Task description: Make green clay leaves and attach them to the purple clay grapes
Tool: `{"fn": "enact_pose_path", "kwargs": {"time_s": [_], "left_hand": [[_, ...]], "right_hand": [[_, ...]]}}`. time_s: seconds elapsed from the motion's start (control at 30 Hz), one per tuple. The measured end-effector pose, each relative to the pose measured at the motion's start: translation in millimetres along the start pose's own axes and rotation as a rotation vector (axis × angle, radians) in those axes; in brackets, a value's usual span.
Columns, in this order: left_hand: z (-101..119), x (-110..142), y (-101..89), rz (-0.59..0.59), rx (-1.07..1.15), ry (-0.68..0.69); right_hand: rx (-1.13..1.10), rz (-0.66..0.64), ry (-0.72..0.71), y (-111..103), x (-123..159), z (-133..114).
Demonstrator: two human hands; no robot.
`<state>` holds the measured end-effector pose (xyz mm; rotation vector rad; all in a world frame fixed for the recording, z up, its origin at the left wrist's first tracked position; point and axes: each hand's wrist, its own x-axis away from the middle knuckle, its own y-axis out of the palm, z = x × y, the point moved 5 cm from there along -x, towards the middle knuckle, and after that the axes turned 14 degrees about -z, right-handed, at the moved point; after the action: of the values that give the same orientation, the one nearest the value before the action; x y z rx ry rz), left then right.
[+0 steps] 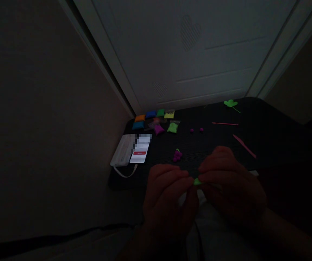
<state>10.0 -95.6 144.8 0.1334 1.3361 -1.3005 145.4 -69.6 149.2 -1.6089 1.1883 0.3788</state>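
Between my fingertips is a small piece of light green modelling clay (197, 181), mostly hidden by the fingers. My left hand (169, 199) pinches its left side, and my right hand (232, 185) pinches its right side. Just beyond the hands, a purple clay grape bunch (177, 156) with a green stem lies on the dark table (161, 174). Two small purple clay balls (196, 130) sit farther back. To the right are a thin pink modelling tool (225, 124) and a pink plastic knife (244, 145).
Several bags of coloured clay (151, 114) lie at the back left. A lit phone (140, 152) rests by a clear plastic box (122, 150), with a white cable (126, 176) in front. A green clay clover shape (230, 103) is at the back right. Behind the table stands a pale door (167, 47).
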Motion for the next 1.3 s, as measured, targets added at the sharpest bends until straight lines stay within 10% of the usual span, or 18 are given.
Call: {"fn": "enact_pose_path", "kwargs": {"time_s": [1.3], "left_hand": [[-5.2, 4.3, 5.1, 0.041, 0.184, -0.042]], "right_hand": [[-0.121, 0.059, -0.002, 1.6, -0.7, -2.8]]}}
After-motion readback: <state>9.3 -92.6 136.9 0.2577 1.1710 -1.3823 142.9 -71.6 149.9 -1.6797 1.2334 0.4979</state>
